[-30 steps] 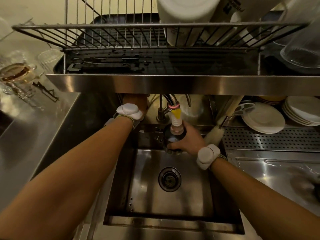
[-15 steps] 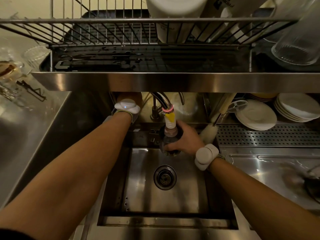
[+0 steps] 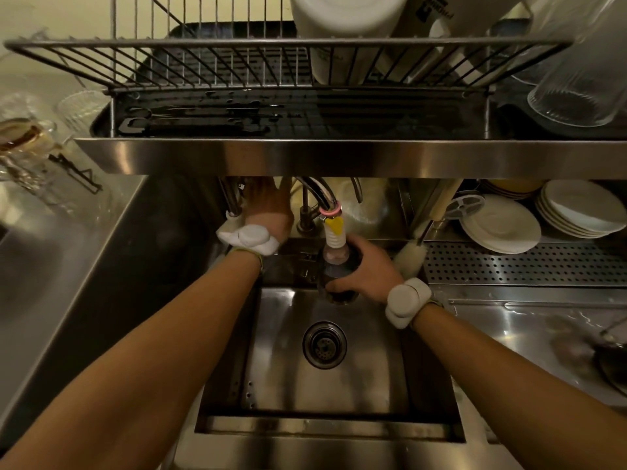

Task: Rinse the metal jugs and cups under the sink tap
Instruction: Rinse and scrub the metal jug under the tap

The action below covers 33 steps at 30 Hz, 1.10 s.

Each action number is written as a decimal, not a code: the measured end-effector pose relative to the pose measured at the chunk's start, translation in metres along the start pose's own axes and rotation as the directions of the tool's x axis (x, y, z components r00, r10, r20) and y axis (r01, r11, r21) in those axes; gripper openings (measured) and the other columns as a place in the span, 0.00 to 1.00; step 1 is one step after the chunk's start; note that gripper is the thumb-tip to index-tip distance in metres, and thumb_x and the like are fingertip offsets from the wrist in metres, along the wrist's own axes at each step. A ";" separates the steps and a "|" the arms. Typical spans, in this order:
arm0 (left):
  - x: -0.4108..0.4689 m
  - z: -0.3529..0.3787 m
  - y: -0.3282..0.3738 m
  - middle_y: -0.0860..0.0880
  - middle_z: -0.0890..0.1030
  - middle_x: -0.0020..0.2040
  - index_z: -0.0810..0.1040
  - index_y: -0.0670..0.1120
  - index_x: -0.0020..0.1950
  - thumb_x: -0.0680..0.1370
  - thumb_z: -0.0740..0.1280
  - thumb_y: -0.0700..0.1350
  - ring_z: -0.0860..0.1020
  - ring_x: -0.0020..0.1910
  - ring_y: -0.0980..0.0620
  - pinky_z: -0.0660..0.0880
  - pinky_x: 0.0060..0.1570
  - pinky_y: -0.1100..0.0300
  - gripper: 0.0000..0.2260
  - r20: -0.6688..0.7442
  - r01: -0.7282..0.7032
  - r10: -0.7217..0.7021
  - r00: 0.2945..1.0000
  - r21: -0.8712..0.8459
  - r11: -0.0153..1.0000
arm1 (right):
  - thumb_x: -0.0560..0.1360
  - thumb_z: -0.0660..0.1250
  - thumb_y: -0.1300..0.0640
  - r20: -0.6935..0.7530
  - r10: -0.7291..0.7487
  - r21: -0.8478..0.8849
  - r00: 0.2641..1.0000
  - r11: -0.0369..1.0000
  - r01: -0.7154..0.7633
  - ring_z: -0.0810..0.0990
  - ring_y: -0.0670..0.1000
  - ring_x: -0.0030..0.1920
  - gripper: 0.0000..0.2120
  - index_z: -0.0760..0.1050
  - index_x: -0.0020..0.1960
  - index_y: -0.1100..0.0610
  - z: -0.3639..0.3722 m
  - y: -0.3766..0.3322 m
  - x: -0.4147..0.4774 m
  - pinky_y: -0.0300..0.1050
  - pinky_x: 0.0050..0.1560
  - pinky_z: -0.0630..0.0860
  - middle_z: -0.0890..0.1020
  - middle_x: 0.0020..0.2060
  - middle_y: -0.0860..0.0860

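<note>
my right hand (image 3: 368, 266) wraps the dark metal cup (image 3: 334, 278), mouth under the ribbed white tap nozzle (image 3: 334, 237) to catch water. left hand (image 3: 269, 206) reaches behind the shelf, presumably for the valve; grip unclear.

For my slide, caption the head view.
Right hand holds a metal cup under the tap nozzle; left hand reaches behind.
</note>
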State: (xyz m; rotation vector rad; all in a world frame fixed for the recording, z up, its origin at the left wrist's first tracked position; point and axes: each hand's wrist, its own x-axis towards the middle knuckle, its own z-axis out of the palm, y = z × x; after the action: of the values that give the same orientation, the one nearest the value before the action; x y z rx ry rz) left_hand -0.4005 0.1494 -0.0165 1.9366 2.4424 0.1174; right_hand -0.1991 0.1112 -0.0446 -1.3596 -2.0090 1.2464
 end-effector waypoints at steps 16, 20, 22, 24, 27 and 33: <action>-0.091 0.039 -0.049 0.40 0.77 0.57 0.79 0.43 0.58 0.78 0.60 0.39 0.77 0.56 0.39 0.72 0.56 0.52 0.12 0.137 0.008 0.054 0.989 -0.413 0.911 | 0.59 0.81 0.58 0.034 0.069 -0.022 0.997 0.997 -0.068 0.77 0.49 0.55 0.35 0.72 0.63 0.54 0.004 0.007 0.001 0.36 0.51 0.70 0.77 0.52 0.46; -0.096 0.041 -0.047 0.41 0.77 0.59 0.79 0.44 0.58 0.79 0.59 0.40 0.76 0.59 0.42 0.69 0.58 0.54 0.12 0.160 0.012 0.059 0.985 -0.410 0.912 | 0.59 0.81 0.59 0.005 0.059 -0.032 0.998 0.998 -0.059 0.77 0.49 0.53 0.34 0.72 0.63 0.56 0.005 -0.001 0.004 0.40 0.53 0.72 0.79 0.54 0.50; -0.094 0.042 -0.047 0.42 0.77 0.61 0.78 0.45 0.59 0.79 0.59 0.40 0.75 0.61 0.43 0.69 0.61 0.54 0.12 0.166 0.025 0.049 0.985 -0.419 0.907 | 0.58 0.81 0.58 0.053 0.063 -0.061 0.997 0.996 -0.060 0.78 0.49 0.53 0.33 0.73 0.60 0.56 0.007 -0.002 0.003 0.41 0.53 0.74 0.80 0.53 0.50; -0.094 0.042 -0.046 0.43 0.77 0.61 0.79 0.46 0.59 0.79 0.59 0.39 0.75 0.61 0.43 0.69 0.61 0.54 0.12 0.181 0.045 0.038 0.983 -0.430 0.902 | 0.58 0.81 0.57 0.061 0.071 -0.068 0.996 0.995 -0.067 0.78 0.49 0.54 0.34 0.73 0.61 0.55 0.001 0.003 0.001 0.44 0.56 0.75 0.79 0.54 0.49; -0.096 0.039 -0.044 0.43 0.77 0.61 0.79 0.47 0.58 0.79 0.59 0.40 0.76 0.61 0.43 0.70 0.61 0.54 0.12 0.186 0.041 0.045 0.982 -0.434 0.900 | 0.59 0.81 0.58 -0.034 0.088 -0.068 0.996 0.994 -0.091 0.74 0.46 0.56 0.37 0.71 0.65 0.55 -0.006 0.001 0.002 0.40 0.55 0.70 0.76 0.55 0.45; -0.092 0.036 -0.047 0.42 0.77 0.61 0.78 0.46 0.60 0.79 0.59 0.40 0.76 0.60 0.43 0.71 0.59 0.53 0.13 0.197 0.041 0.047 0.979 -0.422 0.906 | 0.59 0.80 0.59 0.049 0.078 -0.031 0.996 0.997 -0.076 0.77 0.49 0.56 0.35 0.72 0.63 0.55 -0.007 -0.003 0.002 0.43 0.57 0.72 0.79 0.56 0.49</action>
State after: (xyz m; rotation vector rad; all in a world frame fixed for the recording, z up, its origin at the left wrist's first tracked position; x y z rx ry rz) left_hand -0.4225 0.0507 -0.0583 1.6692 2.0681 0.3949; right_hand -0.1965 0.1158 -0.0392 -1.4458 -2.0334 1.3018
